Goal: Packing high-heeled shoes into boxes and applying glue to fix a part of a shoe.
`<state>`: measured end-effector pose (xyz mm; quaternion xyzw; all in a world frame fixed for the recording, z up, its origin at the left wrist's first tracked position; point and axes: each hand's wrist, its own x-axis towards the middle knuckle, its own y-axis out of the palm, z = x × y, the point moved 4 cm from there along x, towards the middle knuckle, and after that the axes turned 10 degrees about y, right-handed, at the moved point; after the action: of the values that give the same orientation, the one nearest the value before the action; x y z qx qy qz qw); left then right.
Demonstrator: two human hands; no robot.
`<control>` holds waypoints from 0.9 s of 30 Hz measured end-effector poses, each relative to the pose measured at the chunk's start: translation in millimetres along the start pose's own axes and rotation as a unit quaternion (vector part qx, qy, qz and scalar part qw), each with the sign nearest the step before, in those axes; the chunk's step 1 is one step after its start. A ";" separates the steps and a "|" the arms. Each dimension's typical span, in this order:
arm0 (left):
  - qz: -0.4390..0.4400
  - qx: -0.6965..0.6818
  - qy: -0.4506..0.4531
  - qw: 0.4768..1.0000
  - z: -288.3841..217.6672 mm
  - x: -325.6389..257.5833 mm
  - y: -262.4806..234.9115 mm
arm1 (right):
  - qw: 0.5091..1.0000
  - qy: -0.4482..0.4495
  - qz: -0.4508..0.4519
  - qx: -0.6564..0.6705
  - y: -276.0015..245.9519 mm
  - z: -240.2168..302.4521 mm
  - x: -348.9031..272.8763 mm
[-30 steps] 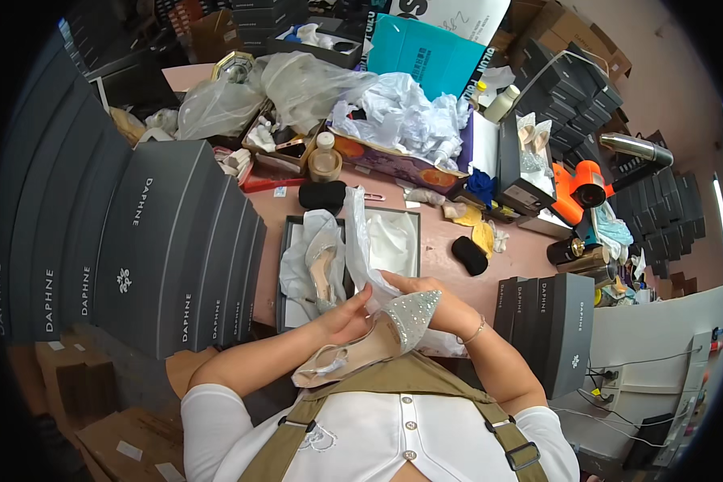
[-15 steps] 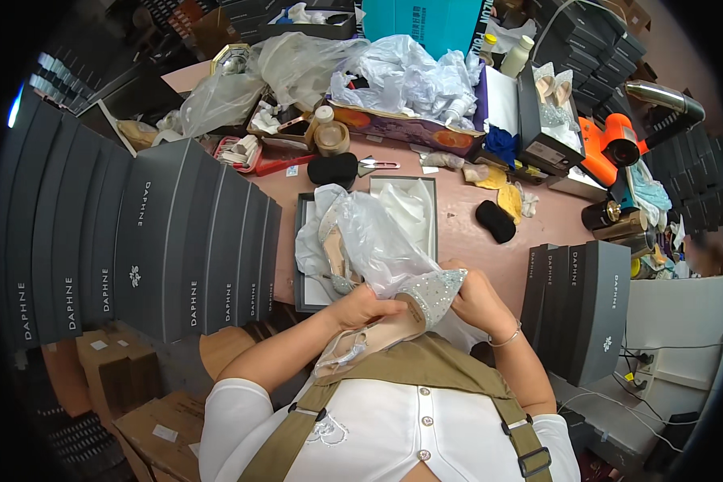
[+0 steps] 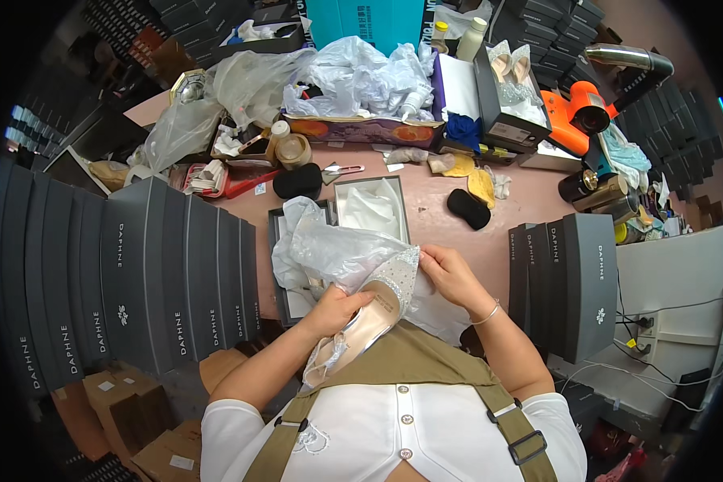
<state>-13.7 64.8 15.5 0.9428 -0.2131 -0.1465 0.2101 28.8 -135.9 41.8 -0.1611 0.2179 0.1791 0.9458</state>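
Note:
A pointed-toe shoe with glittery silver stones is held in front of my chest, its pale insole facing up and its toe pointing away to the right. My left hand is closed round the side of it, thumb on the insole. At the toe tip, my right hand pinches the shoe with its fingertips. Clear wrapping clings to the heel end. Beyond my left hand, crumpled white wrapping spreads over an open dark grey shoe box. Another tray-like box part with white tissue lies behind it.
Stacked grey shoe boxes stand left and right. Behind are black pads, yellow cloths, a red-handled cutter, a carton of crumpled plastic, a box holding glittery shoes, and an orange heat gun.
The shoe has turned so its toe points farther away, and its insole shows more. Wrapping has shifted over the second shoe in the box. The whole view has swung slightly.

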 end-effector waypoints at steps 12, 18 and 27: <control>0.047 0.354 0.084 0.930 -41.4 4.4 -5.4 | 0.987 -0.142 0.076 -0.020 -25.1 32.2 15.3; 0.117 0.465 0.162 0.863 -41.5 6.8 13.4 | 0.962 -0.175 0.196 -0.075 -5.0 87.4 10.4; -0.002 0.010 -0.007 1.000 9.0 8.8 -26.0 | 0.934 -0.293 0.110 -0.173 -27.9 94.0 -33.5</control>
<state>-0.6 79.1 -5.8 0.9442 -0.2142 -0.1519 0.1989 45.4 -133.6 144.0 -0.2370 -0.0870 0.3565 0.8995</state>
